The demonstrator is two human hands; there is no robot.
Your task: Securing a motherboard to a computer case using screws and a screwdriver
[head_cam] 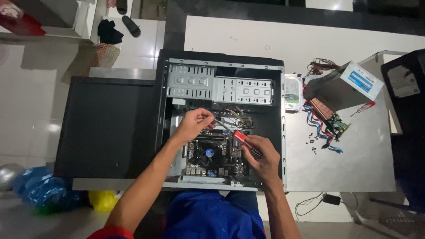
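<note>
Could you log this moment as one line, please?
right hand: grips screwdriver | left hand: steadies its tip | site: open computer case

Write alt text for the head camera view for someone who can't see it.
Seen from above, a right hand holds a red-handled screwdriver over the motherboard inside an open computer case, while the left hand steadies its tip. A power supply and loose screws lie on the table alongside.

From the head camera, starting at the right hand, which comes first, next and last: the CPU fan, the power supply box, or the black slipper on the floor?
Measured from the right hand:
1. CPU fan, just left of it inside the case.
2. Power supply box, to the upper right on the metal sheet.
3. Black slipper, far upper left on the floor.
</note>
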